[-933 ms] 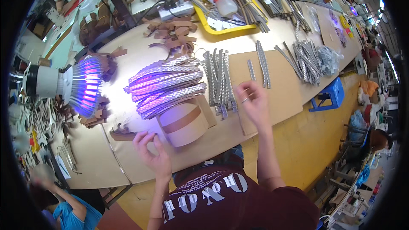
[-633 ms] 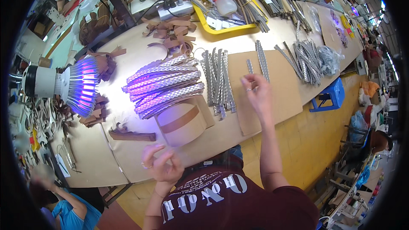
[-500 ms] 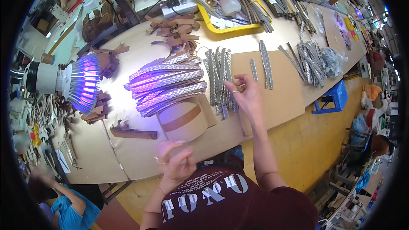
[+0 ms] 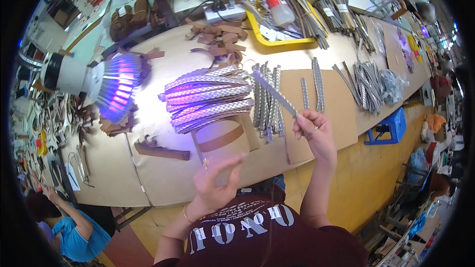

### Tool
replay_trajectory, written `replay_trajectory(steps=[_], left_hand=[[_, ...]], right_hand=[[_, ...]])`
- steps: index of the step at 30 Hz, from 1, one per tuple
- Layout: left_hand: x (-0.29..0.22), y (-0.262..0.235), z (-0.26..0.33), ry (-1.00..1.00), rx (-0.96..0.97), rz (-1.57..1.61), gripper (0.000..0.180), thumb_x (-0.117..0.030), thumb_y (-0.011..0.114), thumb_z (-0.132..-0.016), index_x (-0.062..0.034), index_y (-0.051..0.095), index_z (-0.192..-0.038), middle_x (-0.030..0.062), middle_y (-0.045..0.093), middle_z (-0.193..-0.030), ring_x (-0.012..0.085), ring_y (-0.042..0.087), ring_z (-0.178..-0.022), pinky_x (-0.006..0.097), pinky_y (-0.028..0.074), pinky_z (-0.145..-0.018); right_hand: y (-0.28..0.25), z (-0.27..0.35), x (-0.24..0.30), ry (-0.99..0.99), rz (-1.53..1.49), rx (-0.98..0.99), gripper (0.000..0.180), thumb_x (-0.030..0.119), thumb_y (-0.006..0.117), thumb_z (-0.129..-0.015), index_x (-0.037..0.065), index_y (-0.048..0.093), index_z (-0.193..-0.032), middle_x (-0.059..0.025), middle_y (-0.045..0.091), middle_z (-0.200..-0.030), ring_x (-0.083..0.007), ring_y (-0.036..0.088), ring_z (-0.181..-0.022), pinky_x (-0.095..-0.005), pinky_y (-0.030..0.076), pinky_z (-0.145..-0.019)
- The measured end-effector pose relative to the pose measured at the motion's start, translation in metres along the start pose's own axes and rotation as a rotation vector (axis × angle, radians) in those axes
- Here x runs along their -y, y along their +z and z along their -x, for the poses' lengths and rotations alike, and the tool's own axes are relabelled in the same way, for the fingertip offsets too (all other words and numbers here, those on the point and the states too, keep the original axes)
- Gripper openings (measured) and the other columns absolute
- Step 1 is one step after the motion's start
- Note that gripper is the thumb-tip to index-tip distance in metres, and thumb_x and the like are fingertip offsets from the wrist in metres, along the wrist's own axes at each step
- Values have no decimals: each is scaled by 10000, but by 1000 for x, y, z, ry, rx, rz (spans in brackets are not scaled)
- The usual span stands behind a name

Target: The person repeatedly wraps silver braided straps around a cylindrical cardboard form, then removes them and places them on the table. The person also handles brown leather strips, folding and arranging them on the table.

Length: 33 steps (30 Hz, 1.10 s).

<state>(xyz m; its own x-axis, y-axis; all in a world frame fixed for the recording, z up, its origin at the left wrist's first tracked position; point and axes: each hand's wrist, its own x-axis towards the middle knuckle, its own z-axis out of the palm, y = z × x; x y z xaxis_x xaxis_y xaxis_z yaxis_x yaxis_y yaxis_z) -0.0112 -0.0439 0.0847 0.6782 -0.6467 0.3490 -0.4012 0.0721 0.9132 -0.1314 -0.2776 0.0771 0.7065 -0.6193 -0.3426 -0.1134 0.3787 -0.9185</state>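
Note:
My right hand (image 4: 316,131) pinches the near end of a grey braided strip (image 4: 275,94), which slants up and to the left. Below it lies a bundle of silver-grey braided strips (image 4: 270,116) on the table. My left hand (image 4: 215,183) holds nothing; its fingers are apart, above the table's near side. Just beyond that hand, a brown leather strip (image 4: 221,143) curves across a pale piece of card (image 4: 247,133). A large heap of silver braided straps (image 4: 208,101) lies behind these, lit purple by the lamp.
A glowing lamp (image 4: 116,86) hangs at the left. Farther back are brown leather scraps (image 4: 222,39) and a yellow tray (image 4: 284,42) with a bottle (image 4: 280,10). Cardboard (image 4: 326,128) carries a few strips; more strips (image 4: 368,86) lie right. A co-worker (image 4: 79,237) sits lower left.
My right hand has lifted a grey braided strip from the bundle and moved right and nearer. My left hand has shifted slightly right, with its fingers spread. The view has shifted.

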Motion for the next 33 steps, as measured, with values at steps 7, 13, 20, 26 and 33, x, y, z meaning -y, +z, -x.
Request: replay_trajectory(steps=[7, 13, 20, 26, 33], left_hand=[[-10, -22, -46, -460, -77, 726, 513, -68, 508, -982, 44, 321, -1447, 215, 574, -1274, 268, 593, -1159, 370, 502, -966], [-7, -29, -50, -475, -127, 825, 512, -28, 517, -973, 31, 329, -1445, 193, 555, -1313, 225, 584, -1157, 367, 493, -997], [-5, -28, -25, -361, -111, 384, 312, -10, 513, -961, 66, 508, -1264, 182, 631, -1174, 243, 638, -1068, 360, 493, -972], [3, -40, -5, -364, -153, 251, 179, 0, 522, -956, 61, 578, -1115, 158, 643, -1120, 221, 639, -1039, 338, 497, -947], [3, -35, 7, -357, -222, 180, 142, 29, 553, -924, 30, 622, -1048, 130, 653, -1051, 194, 631, -991, 323, 485, -920]], right_hand=[[44, 5, 13, 92, -134, 356, 142, 95, 635, -918, -43, 646, -944, -85, 648, -728, -121, 593, -609, -232, 482, -554], [56, 13, 5, 151, -119, 383, 123, 81, 635, -913, -37, 646, -945, -88, 641, -727, -123, 595, -623, -239, 485, -553], [-26, -15, 7, -516, 424, -566, 168, 138, 639, -932, -29, 651, -921, -59, 637, -751, -109, 578, -656, -232, 464, -593], [-111, -58, -22, -391, 722, -838, 244, 207, 626, -933, -33, 665, -939, -112, 628, -863, -193, 600, -771, -326, 486, -720], [-50, -48, -37, -712, 1339, -913, 336, 266, 656, -909, -4, 632, -1108, -117, 645, -828, -200, 608, -787, -342, 480, -705]])
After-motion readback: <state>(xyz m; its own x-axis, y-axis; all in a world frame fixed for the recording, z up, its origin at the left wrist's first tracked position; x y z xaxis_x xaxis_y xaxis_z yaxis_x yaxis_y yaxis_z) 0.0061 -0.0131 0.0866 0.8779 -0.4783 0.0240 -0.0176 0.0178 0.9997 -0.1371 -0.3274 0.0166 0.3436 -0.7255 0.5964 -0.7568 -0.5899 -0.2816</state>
